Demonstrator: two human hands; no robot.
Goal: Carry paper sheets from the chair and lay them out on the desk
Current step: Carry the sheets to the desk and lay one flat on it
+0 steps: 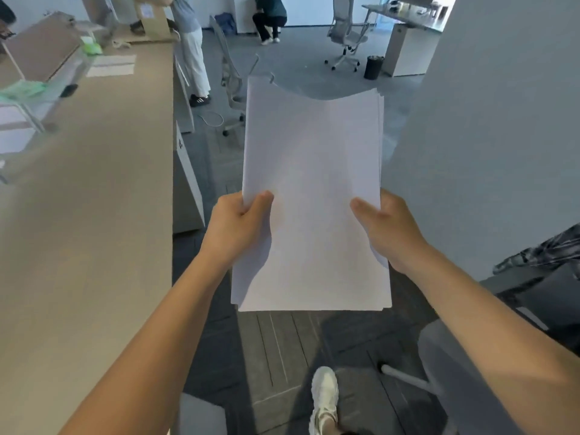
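Note:
A stack of white paper sheets [314,183] hangs in the air in front of me, above the dark carpet. My left hand [237,227] grips its left edge, thumb on top and fingers underneath. My right hand [387,227] holds the right edge the same way. The far end of the stack sags a little. The long beige desk [88,215] runs along my left side, apart from the sheets. Part of a grey chair [445,365] shows at the lower right, below my right forearm.
At the desk's far end lie flat sheets [110,65], green items and a cardboard box. Two people stand or crouch at the back, with office chairs [345,39] and a black bin [373,67] near them. A pale wall [502,120] rises on my right.

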